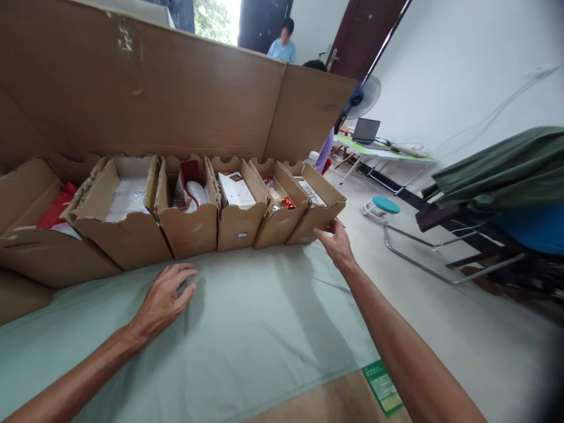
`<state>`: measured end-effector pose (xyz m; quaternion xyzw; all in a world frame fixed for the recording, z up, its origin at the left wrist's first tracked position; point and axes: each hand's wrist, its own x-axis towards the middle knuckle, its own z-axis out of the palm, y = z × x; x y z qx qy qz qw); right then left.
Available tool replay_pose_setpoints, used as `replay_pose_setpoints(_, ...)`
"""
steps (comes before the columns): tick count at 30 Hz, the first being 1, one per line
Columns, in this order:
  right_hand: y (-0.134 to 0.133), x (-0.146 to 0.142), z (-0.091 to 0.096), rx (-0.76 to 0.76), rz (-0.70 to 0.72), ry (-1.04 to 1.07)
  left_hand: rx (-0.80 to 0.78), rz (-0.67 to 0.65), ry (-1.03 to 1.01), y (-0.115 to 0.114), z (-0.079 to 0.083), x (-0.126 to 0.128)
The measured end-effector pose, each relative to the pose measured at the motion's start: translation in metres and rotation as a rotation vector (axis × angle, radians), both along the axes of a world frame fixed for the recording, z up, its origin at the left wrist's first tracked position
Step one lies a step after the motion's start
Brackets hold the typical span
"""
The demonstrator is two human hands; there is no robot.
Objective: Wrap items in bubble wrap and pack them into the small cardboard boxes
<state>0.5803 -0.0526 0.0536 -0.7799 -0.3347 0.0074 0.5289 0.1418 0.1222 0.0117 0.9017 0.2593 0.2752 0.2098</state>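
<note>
My left hand (pixel 170 291) is just above or on the pale green cloth (pixel 251 329), fingers apart and holding nothing. In front of it stands a row of several open cardboard boxes with notched rims. At the row's right end, my right hand (pixel 338 242) grips the lower front corner of a cardboard box (pixel 308 226), thumb on its front and fingers by its side. A white printed packet (pixel 309 191) lies in that box. The neighbouring cardboard box (pixel 279 218) contains red and clear wrapped packets (pixel 282 200). A white carton (pixel 238 191) shows in another.
A tall cardboard panel (pixel 176 88) rises behind the boxes. Farther off are a person in blue (pixel 282 50), a fan (pixel 365 98), and a table (pixel 396 154) with a laptop (pixel 366 130). A teal stool (pixel 386 204) and a chair draped in dark green cloth (pixel 506 170) stand right.
</note>
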Motion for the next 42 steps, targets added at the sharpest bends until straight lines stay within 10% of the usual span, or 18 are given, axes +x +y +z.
replay_pose_setpoints(6, -0.017, 0.003, 0.016, 0.02, -0.041, -0.04, 0.082, -0.034, 0.046, -0.018, -0.006, 0.036)
replay_pose_setpoints(12, -0.022, 0.018, 0.11, 0.06, -0.081, -0.307, 0.115, 0.009, 0.079, -0.038, -0.016, 0.062)
replay_pose_setpoints(17, 0.051, 0.02, 0.165, -0.517, 0.346, -0.402, 0.127, 0.028, 0.1, -0.041, -0.017, 0.062)
replay_pose_setpoints(21, 0.092, 0.018, 0.163, -0.925, 0.511, -0.303, 0.141, 0.033, 0.107, -0.042, -0.017, 0.063)
replay_pose_setpoints(42, 0.078, 0.021, 0.19, -1.127, 0.293, -0.383, 0.196, 0.029, 0.106, -0.04, -0.024, 0.063)
